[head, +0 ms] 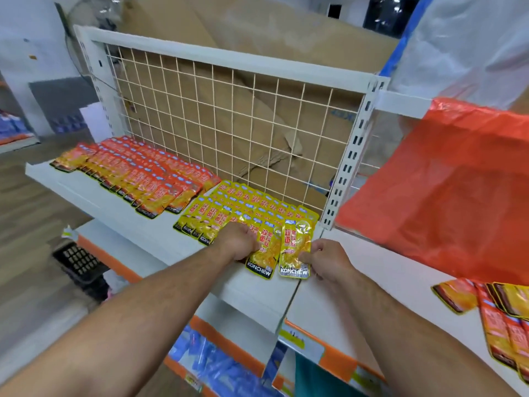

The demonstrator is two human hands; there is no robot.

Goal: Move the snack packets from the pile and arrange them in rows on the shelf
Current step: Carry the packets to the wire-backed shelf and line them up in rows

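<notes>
Pkt (295,247) pinched at edge by R grip (329,262); L grip (240,241) rests on next pkt (264,253), closure unclear.

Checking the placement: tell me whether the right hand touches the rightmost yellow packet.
Touching. In the head view the right hand pinches the rightmost yellow packet at its lower right edge.

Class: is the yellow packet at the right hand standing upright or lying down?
Lying down: the yellow packet rests face up on the shelf, right hand pinching its edge.
</notes>
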